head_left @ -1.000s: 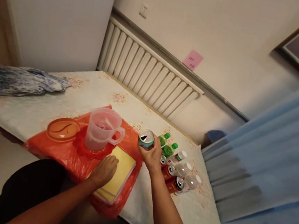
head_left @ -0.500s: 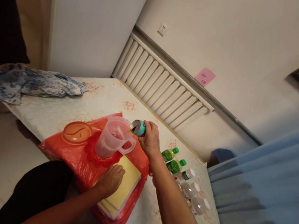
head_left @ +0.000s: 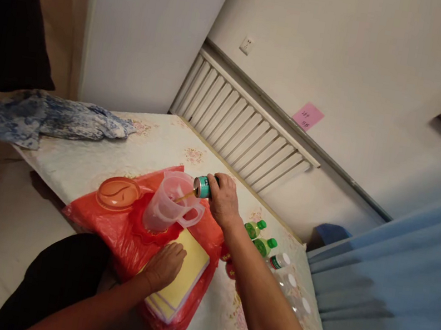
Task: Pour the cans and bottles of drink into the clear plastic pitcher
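My right hand (head_left: 223, 199) grips a teal drink can (head_left: 202, 187), tipped with its top toward a translucent pink plastic pitcher (head_left: 162, 209). A thin brownish stream runs from the can into the pitcher. The pitcher stands upright on a red scalloped dish (head_left: 135, 224), its handle pointing right. My left hand (head_left: 165, 263) rests, loosely curled and holding nothing, on a stack of yellow paper or booklets (head_left: 192, 264). Left of the pitcher lies a round orange lid (head_left: 118, 193). Red plastic sheeting (head_left: 90, 211) lies underneath these things.
Green-capped bottles (head_left: 264, 245) and several clear white-capped bottles (head_left: 288, 280) stand right of my forearm, which partly hides them. A blue-and-white cloth (head_left: 71, 120) lies at the table's far left. Behind the flowered tabletop (head_left: 166, 136) is a radiator (head_left: 239, 117); a blue curtain (head_left: 385, 294) hangs right.
The can is turned a little further, and the stream into the pitcher shows more plainly. My left hand stays on the yellow stack. The whole view has shifted slightly.
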Motion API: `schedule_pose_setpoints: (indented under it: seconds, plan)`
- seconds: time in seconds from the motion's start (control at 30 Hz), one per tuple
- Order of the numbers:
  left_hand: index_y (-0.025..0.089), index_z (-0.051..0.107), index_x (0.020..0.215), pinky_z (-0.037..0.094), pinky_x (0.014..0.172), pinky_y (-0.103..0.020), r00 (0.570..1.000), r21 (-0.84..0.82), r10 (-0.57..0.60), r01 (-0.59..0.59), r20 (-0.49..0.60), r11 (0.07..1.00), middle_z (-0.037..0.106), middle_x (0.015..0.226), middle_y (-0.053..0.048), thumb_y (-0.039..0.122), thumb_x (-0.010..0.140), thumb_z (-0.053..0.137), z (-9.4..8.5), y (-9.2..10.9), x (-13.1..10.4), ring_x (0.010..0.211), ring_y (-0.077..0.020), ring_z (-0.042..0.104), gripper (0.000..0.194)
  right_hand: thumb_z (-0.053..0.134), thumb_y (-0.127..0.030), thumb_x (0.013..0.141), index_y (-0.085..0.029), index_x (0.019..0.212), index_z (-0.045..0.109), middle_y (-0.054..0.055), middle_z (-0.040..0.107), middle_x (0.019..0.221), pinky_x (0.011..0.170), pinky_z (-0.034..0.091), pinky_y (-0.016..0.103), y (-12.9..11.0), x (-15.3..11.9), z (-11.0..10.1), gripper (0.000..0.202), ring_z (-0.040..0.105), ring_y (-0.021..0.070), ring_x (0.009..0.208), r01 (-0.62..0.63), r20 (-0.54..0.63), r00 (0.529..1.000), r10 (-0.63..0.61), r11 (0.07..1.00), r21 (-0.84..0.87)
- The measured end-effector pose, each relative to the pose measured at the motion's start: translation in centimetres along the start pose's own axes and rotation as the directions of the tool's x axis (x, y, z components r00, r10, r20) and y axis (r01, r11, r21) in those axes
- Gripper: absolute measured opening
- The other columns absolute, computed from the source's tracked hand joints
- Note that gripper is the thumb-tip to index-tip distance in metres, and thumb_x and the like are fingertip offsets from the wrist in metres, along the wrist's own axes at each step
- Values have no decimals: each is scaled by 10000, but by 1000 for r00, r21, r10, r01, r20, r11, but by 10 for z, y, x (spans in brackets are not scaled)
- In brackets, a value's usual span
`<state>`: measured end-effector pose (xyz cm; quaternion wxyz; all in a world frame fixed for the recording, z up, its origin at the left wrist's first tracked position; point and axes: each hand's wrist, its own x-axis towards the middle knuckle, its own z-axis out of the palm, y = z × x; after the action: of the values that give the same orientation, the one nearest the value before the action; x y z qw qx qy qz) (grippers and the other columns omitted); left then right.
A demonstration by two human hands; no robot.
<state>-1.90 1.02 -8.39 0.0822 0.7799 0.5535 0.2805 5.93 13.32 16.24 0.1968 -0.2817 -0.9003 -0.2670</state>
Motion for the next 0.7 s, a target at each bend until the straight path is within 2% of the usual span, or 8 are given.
schedule_pose_setpoints:
  seconds: [0.57, 0.7]
  plan:
    - [176, 618, 975, 449, 927, -430, 1000, 3, -13, 13, 14, 1000, 627, 1016, -99, 138, 968, 419, -3, 2, 1, 986, -264, 553, 203, 452, -122, 999, -200, 1326, 593, 150, 576, 1262, 1094, 372, 479, -6, 11, -11, 365, 438, 281, 1250, 88, 55, 995, -85, 995, -50]
    - [175, 616, 967, 444, 917, -428, 1000, 3, -14, 14, 20, 1000, 630, 1014, -102, 138, 969, 412, -6, 3, 1, 979, -268, 549, 208, 461, -136, 1004, -184, 1313, 601, 152, 576, 1265, 1124, 346, 481, -7, 14, -11, 342, 430, 283, 1267, 114, 43, 993, -111, 992, -59]
